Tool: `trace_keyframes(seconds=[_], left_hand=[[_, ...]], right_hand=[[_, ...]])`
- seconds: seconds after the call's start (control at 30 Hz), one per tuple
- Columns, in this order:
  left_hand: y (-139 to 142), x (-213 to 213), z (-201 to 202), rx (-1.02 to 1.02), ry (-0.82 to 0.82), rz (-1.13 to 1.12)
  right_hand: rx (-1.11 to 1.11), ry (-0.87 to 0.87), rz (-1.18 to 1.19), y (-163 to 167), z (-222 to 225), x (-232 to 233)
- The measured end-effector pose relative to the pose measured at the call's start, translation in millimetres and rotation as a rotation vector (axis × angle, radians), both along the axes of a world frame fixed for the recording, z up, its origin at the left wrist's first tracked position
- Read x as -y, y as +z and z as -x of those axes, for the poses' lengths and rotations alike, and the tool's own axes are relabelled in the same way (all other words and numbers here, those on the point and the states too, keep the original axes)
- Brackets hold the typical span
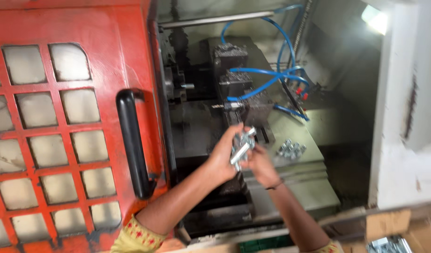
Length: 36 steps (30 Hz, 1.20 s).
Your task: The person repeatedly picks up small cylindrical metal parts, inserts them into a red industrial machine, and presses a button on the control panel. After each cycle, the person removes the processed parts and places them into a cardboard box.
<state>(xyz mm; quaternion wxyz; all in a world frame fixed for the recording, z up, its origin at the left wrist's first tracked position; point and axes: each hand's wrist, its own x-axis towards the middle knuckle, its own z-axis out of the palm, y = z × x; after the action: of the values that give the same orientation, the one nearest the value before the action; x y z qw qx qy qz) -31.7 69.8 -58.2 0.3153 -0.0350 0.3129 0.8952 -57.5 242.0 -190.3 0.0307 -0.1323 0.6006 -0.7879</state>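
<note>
A brown cardboard box (389, 225) sits at the bottom right corner of the view, its torn flaps open and ragged along the top edge. Inside it, at the very bottom edge, lies what seems to be a heap of shiny metal parts (388, 244), though blur makes this uncertain. No labels, signs or screens show anywhere.

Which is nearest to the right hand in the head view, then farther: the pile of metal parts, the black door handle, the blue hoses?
From the right hand:
1. Pile of metal parts, just right, on the machine bed.
2. Blue hoses, above, inside the machine.
3. Black door handle, far left, on the red door.
</note>
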Motion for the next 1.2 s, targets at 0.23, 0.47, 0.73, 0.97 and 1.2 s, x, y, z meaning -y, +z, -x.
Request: trace_keyframes(seconds=[0.23, 0.47, 0.73, 0.97, 1.2], left_hand=[[1.0, 5.6, 54.0, 0.054, 0.148, 0.052], [14.7, 28.7, 97.2, -0.015, 0.520, 0.054], [34.2, 25.8, 101.1, 0.046, 0.469, -0.007], [36.4, 25.9, 103.0, 0.006, 0.563, -0.008], [42.2, 30.3, 119.2, 0.049, 0.580, 0.022]], right_hand=[[0.388, 0.072, 0.178, -24.6, 174.2, 131.7], [0.875, 0.734, 1.207, -71.7, 224.8, 108.1], [0.793, 0.887, 0.862, -57.6, 239.9, 90.8], [0.574, 0.147, 0.419, -100.9, 173.4, 147.3], [0.466, -0.044, 0.345, -130.4, 155.9, 202.9]])
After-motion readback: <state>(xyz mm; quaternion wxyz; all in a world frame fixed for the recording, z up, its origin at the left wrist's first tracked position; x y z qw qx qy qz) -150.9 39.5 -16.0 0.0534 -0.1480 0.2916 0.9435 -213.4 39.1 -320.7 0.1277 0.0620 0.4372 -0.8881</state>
